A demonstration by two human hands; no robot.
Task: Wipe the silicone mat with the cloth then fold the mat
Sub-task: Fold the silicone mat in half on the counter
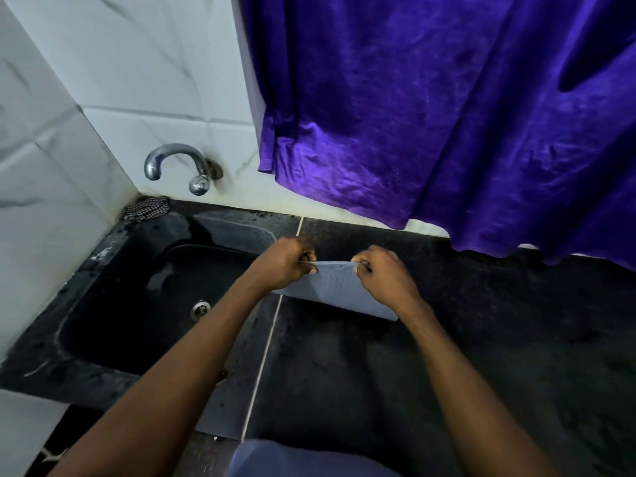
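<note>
Both grips are pinched tight: left hand (282,265) and right hand (385,273) each nip a top corner of the silicone mat (339,290). It's blue-grey and bumpy, with its far edge lifted and its lower edge down on the dark table (481,339), right beside the sink (103,325).

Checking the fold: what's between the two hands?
Head view: only the silicone mat, its raised edge stretched between left hand and right hand.

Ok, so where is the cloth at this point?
Head view: the checked cloth lies bunched at the far left, in the wall corner behind the sink, just below the tap.
</note>
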